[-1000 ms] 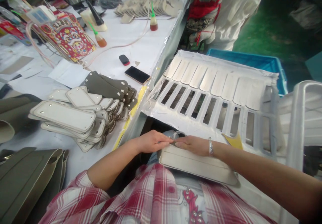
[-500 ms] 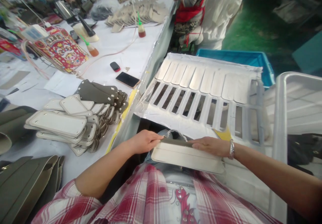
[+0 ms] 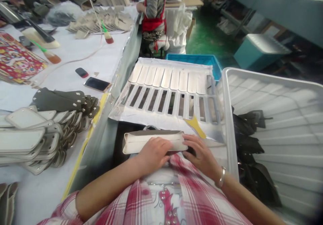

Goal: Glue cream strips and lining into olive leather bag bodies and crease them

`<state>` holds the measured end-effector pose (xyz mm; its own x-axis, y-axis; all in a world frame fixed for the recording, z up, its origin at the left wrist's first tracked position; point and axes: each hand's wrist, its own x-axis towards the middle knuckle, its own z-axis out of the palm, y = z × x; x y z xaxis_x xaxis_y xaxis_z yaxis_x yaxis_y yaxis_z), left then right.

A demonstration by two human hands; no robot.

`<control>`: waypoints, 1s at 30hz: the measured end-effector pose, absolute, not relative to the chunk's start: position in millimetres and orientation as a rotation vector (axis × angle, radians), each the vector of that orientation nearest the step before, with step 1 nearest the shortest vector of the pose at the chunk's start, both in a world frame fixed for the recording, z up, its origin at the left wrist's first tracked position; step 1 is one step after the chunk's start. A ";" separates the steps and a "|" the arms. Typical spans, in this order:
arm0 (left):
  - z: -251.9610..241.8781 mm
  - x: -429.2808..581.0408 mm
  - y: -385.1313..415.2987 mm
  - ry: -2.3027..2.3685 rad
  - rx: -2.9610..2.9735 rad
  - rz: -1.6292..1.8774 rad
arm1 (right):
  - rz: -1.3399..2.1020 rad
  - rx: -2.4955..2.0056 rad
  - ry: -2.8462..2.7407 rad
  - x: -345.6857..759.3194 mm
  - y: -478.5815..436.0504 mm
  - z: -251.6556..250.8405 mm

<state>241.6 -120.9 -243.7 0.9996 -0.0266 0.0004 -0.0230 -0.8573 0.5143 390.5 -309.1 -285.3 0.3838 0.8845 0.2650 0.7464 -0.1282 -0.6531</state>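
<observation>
Shows folded panel (image 3: pixel 141 140) held close to the body, just off near edge of rack (image 3: pixel 141 117). Pinned flat under spread left hand (image 3: pixel 152 152), likely to keep the fold shut; pinched at its right end by right hand (image 3: pixel 202 154). Stacked pieces (image 3: pixel 25 140) by near edge of desk (image 3: pixel 106 60), within reach.

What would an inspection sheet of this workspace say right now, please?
Surface: white table at left, slotted rack ahead.
Job's things: folded cream panel over the lap; cream stack and grey pieces on the table.
Clutter: phone, glue bottles, printed bag.
Grippers: left hand holds the panel; right hand touches its right end, fingers spread.
Cables: pale cord crossing the table.
Surroundings: person in a red apron, blue crate, white crate holding dark pieces.
</observation>
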 end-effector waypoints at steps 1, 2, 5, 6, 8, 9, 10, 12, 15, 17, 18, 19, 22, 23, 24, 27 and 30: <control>-247.0 245.1 -127.2 -0.008 2.644 -0.021 | 0.201 -1.909 -1.404 385.3 -310.3 -292.0; -250.0 247.1 -131.1 0.008 2.682 -0.020 | 0.165 -1.904 -1.400 381.6 -310.2 -298.3; -256.0 246.2 -134.0 -0.013 2.732 0.027 | 0.090 -1.888 -1.386 377.6 -308.5 -311.0; -256.9 245.0 -134.0 -0.028 2.742 0.040 | 0.072 -1.888 -1.388 377.8 -308.5 -312.9; -257.8 242.9 -134.7 -0.054 2.769 0.048 | 0.038 -1.894 -1.404 379.0 -309.7 -314.0; -258.0 242.2 -135.4 -0.060 2.782 0.045 | 0.022 -1.897 -1.417 379.7 -310.5 -313.8; -258.2 241.9 -136.3 -0.063 2.792 0.039 | 0.008 -1.900 -1.430 380.2 -311.3 -313.4; -258.4 242.3 -138.1 -0.057 2.800 0.029 | -0.014 -1.901 -1.443 380.6 -312.0 -312.2; -257.8 245.0 -140.2 -0.013 2.796 0.020 | -0.044 -1.934 -1.418 378.5 -310.2 -309.6; -256.3 248.4 -141.8 0.047 2.796 0.018 | -0.080 -1.979 -1.387 375.0 -307.4 -307.5; -255.2 250.4 -142.9 0.079 2.799 0.015 | -0.099 -2.005 -1.373 372.6 -305.8 -306.6; -254.0 252.5 -144.0 0.110 2.802 0.010 | -0.118 -2.030 -1.356 370.0 -304.2 -306.1; -250.0 258.2 -146.8 0.177 2.812 -0.017 | -0.142 -2.078 -1.256 362.0 -300.3 -307.4; -248.9 259.6 -147.1 0.199 2.815 -0.026 | -0.134 -2.088 -1.183 360.0 -299.4 -308.5; -247.9 260.9 -147.1 0.220 2.817 -0.036 | -0.126 -2.103 -1.078 358.6 -298.8 -309.6; -246.5 263.4 -144.9 0.264 2.812 -0.080 | 0.077 -2.201 -0.670 357.1 -297.2 -309.5; -247.4 265.9 -142.1 0.285 2.790 -0.118 | 0.771 -2.074 -0.365 356.0 -293.4 -302.9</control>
<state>265.9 -142.1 -247.4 0.9765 0.1827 -0.1145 0.2102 -0.9246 0.3178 356.0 -293.4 -302.9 0.7653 0.5133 -0.3885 -0.0252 -0.5791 -0.8149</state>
